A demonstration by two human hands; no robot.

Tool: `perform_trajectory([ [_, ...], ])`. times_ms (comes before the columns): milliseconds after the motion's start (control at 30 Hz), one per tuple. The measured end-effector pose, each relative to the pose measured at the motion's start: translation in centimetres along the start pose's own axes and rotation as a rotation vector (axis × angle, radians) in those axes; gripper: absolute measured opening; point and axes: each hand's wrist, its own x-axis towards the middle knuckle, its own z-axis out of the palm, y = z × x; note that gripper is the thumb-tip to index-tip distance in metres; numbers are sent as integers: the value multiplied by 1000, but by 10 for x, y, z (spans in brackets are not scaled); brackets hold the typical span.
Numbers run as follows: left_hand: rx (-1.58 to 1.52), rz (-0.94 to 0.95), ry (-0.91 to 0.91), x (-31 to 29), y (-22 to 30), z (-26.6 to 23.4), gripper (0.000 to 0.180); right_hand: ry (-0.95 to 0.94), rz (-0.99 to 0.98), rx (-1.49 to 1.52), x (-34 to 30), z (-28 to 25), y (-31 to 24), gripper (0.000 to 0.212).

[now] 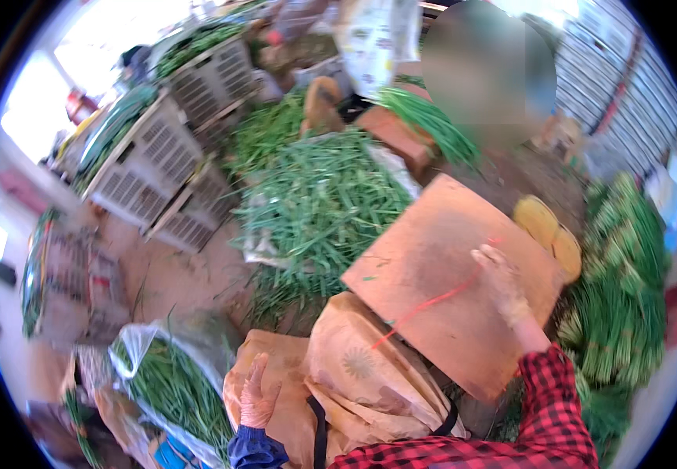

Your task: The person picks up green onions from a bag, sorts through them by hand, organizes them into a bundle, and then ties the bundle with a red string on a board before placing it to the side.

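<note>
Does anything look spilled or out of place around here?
Yes: loose green stalks lie scattered on the floor past the near edge of the white sheet, apparently spilled from its heap; the bundles at right look tidy.

Red-and-black checks are covering the sleeve [555, 402] at lower right; blue is colouring the cuff [257, 450] left of bottom centre. Right of centre, a red cord [432, 301] is streaking an orange-brown board [432, 246]. Peach-orange cloth [391, 387] (flower-printed, faintly) is filling bottom centre; green stalks [622, 273] are brightening the right side.
</note>
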Motion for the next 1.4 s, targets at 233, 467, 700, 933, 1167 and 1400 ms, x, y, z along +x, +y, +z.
perform_trajectory([
  [233, 72, 35, 82, -46, -61, -23, 54, 121, -201, 331, 44, -16, -117, 42],
  [467, -151, -161, 93, -95, -77, -14, 47, -391, -716, 702, 25, 49, -300, 41],
  [700, -474, -557, 598, -193, -131, -30, 36, -805, -1214, 793, -37, 89, -438, 35],
  [933, -836, -877, 822, -203, -204, -73, 50, -800, -1358, 491, -77, 156, -506, 38],
  [1167, -401, -1102, 460, -210, -270, -59, 94, -966, -1508, -100, -94, 175, -515, 20],
  [1400, -275, -895, 174, -216, -219, -41, 109, -1224, -1311, -61, -78, 173, -519, 19],
])
